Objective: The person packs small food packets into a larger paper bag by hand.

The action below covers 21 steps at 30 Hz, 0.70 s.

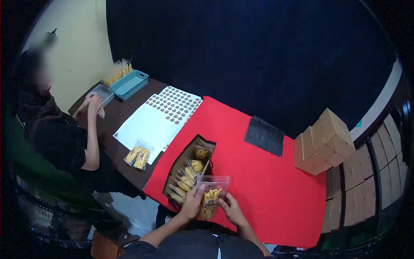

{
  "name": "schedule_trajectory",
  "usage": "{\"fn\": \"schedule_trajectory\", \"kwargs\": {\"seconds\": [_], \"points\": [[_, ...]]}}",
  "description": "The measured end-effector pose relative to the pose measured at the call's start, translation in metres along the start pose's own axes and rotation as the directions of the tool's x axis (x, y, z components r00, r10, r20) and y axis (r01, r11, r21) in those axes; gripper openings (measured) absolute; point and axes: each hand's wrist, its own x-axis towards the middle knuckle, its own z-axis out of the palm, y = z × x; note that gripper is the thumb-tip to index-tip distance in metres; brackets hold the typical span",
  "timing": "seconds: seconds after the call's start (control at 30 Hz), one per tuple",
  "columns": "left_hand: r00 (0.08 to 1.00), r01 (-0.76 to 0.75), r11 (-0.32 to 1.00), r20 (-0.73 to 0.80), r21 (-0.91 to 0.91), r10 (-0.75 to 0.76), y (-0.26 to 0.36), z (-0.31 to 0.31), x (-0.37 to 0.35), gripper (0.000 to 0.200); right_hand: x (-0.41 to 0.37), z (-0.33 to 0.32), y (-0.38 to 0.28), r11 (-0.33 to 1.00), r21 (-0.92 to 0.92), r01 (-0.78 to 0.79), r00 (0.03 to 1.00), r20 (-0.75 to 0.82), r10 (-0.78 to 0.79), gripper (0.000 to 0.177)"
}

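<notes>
A clear zip pouch of yellow stick snacks (210,199), with a round dark sticker on its front, is held upright between both my hands at the table's front edge. My left hand (192,203) grips its left side, thumb across the front. On the right side, the fingers of my right hand (231,209) close on the lower edge. Just behind and left of the pouch stands an open brown box (207,144) with several similar snack pouches (185,180) lined up inside. Part of the box is hidden by my left hand and the pouch.
A red cloth (267,194) covers my table. Cardboard boxes (321,142) and a black sheet (264,136) lie right. Left are sticker sheets (168,108), two filled pouches (138,156) and a teal basket (130,85). A co-worker (60,134) stands there, hands on a small pouch.
</notes>
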Motion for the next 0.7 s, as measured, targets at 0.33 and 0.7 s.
{"fn": "schedule_trajectory", "kwargs": {"seconds": [0.33,0.7], "points": [[0.972,-0.029,0.946,0.231,0.323,-0.049,-0.015,0.006,-0.002,0.039,-0.002,-0.010,-0.026,0.985,0.083,0.153,0.970,-0.202,-0.134,0.046],[0.975,-0.110,0.941,0.218,0.319,0.040,-0.010,0.012,0.009,0.027,-0.002,-0.009,-0.047,0.978,-0.092,0.185,0.964,-0.175,-0.199,0.033]]}}
